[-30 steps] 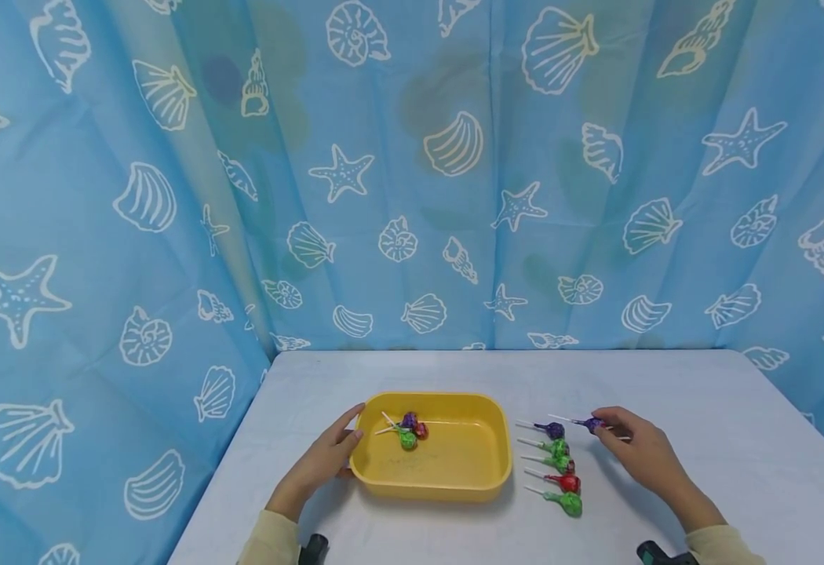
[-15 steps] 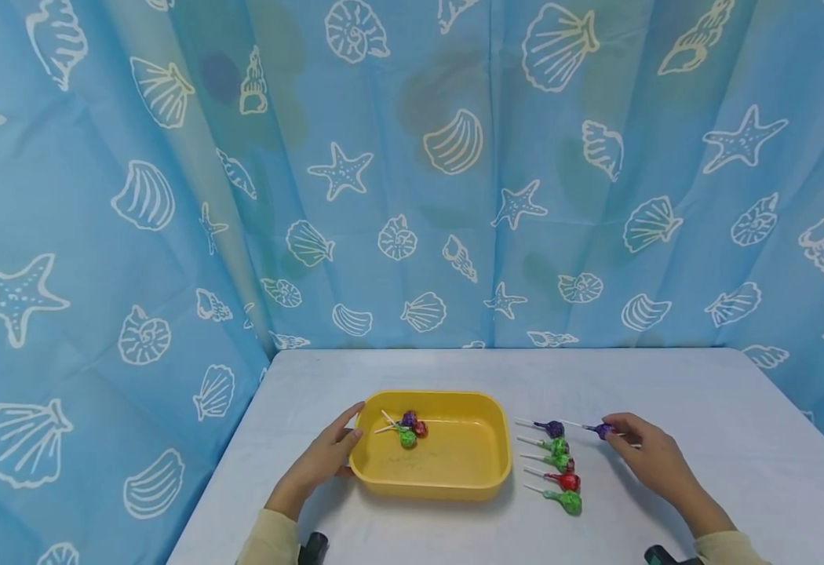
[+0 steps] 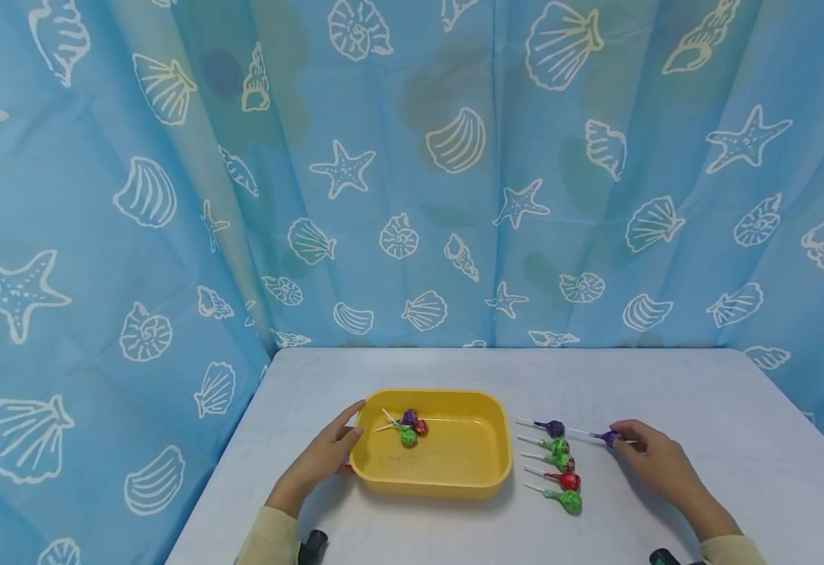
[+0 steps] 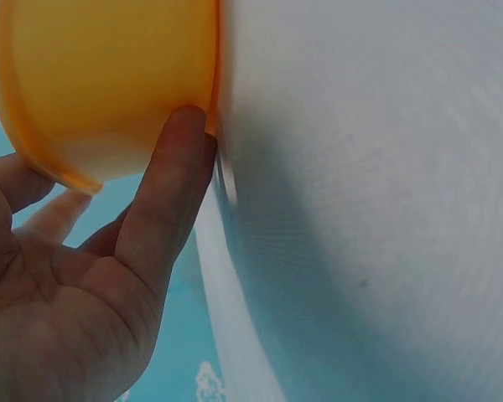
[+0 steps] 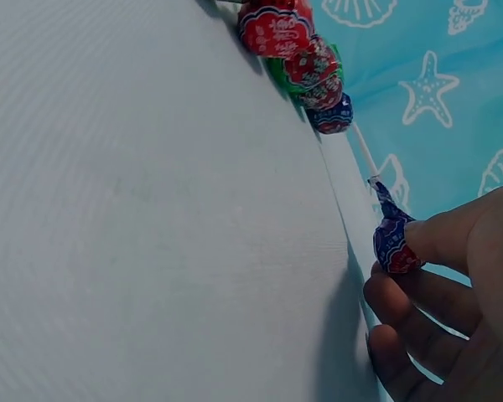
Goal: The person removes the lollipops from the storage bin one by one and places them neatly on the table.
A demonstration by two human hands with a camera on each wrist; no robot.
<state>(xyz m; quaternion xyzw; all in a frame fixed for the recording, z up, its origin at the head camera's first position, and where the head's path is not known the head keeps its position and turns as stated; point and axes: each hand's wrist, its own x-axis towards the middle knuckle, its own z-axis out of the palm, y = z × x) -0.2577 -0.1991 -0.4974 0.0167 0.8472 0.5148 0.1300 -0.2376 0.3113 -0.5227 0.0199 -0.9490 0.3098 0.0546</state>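
The yellow tray [image 3: 432, 488] stands left of centre on the table. My left hand [image 3: 320, 453] holds it by its left end, with thumb at the rim and other fingers against the outer wall; the left wrist view shows a long finger on that wall. My right hand [image 3: 655, 464] pinches a purple-wrapped lollipop [image 5: 394, 241] by its head between thumb and fingers, its white stick pointing left. Just left of it lies a row of several lollipops, including a dark purple one [image 3: 555, 429], a red one [image 3: 569, 481] and a green one [image 3: 571, 502].
Inside the tray, near its left end, a green lollipop [image 3: 408, 436], a purple one [image 3: 410, 417] and a red one [image 3: 421, 427] lie together with sticks crossing. Behind the white table [image 3: 631, 377] hangs a blue seashell curtain [image 3: 384, 196].
My right hand has moved slightly right and nearer to me with the purple lollipop, from behind the row's far end to beside it. My left hand and the tray stay put.
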